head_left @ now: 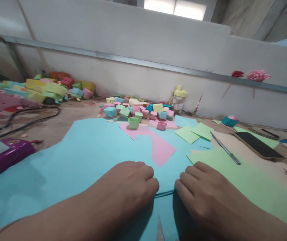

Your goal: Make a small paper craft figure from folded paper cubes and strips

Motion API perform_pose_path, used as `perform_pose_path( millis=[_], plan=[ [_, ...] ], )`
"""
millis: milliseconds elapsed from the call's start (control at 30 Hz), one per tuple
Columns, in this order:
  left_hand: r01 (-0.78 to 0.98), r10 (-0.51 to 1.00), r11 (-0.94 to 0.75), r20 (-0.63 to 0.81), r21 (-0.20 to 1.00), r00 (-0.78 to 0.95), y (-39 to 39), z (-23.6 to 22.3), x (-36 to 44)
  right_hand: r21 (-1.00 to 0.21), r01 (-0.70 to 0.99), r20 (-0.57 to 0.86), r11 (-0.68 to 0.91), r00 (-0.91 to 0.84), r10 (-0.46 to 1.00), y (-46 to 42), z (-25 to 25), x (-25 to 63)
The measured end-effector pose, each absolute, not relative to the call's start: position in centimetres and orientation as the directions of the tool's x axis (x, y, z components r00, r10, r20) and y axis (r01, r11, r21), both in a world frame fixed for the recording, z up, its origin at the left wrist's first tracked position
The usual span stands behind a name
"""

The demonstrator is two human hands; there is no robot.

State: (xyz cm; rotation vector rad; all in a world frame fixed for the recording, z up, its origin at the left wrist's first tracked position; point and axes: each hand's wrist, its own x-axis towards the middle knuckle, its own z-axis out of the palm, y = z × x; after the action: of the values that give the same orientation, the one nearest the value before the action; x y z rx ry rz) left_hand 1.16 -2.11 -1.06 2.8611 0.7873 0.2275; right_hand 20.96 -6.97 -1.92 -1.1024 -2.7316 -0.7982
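My left hand (130,184) is closed, its thumb and fingers bent at the edge of blue paper (165,186). Across a small gap, my right hand (204,190) is curled on the same edge. Between them the edge shows as thin dark lines, like more than one layer. My fingertips are hidden beneath the hands. Just below, at the bottom of the view, a pointed metal blade (160,231) pokes up. Beyond my hands lies a cut pink paper piece (161,147). Light green paper (236,177) spreads beside my right hand.
Small folded paper boxes (135,110) are heaped ahead, with more paper pieces (45,87) back left. A pink glue gun (5,100) and a purple device (10,154) sit left. On the right lie a metal pen-like tool (225,149) and a phone (257,145).
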Motion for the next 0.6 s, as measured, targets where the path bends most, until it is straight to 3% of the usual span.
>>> perform_pose_path(
  millis=[233,400,600],
  plan=[
    [0.575,0.573,-0.817,0.048,-0.034,0.818,-1.1,-1.1,1.0,0.336,0.776,0.336,0.534,-0.629,0.701,-5.7,-2.0,21.6],
    [0.646,0.661,-0.75,0.166,0.141,0.732,-1.0,-1.0,0.5,0.252,0.822,0.289,0.511,-0.568,0.771,-5.3,-2.5,22.0],
    [0.621,0.722,-0.667,0.153,0.413,0.674,-0.8,-0.7,0.6,0.122,0.805,0.374,0.581,-0.579,0.724,-5.4,-2.7,21.3]
  ],
)
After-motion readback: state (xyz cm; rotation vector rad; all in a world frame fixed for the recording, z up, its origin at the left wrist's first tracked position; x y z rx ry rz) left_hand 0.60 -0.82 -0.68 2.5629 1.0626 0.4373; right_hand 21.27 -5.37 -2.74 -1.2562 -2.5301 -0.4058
